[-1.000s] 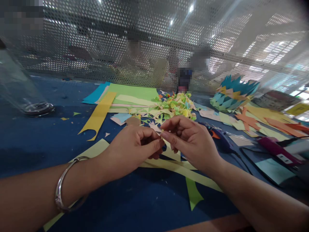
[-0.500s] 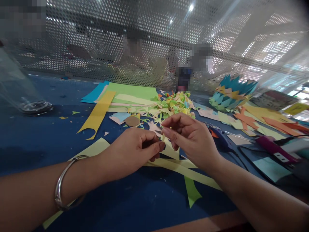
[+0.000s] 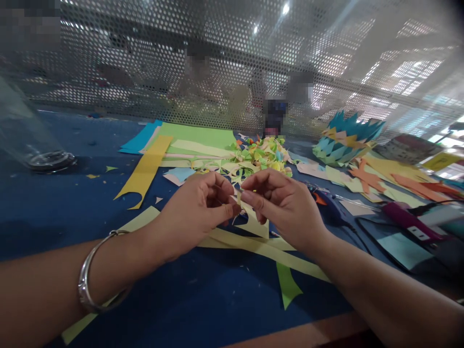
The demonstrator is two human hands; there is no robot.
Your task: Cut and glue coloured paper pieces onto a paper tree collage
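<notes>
left hand (image 3: pixel 197 212) | pinched shut on small pale-yellow paper piece (image 3: pixel 239 196) | right hand (image 3: pixel 282 208) pinching its other end, so it stays taut above the blue table (image 3: pixel 54 212) (fold too small to read) | scrap pile (image 3: pixel 263 157) at 12 o'clock, long yellow strips (image 3: pixel 268 251) beneath

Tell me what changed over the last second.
The left hand rose slightly and closed in on the right hand, so their fingertips now meet on the small pale-yellow paper piece pinched between them. Nothing was let go. The paper strips and scrap pile on the blue table stayed put.
</notes>
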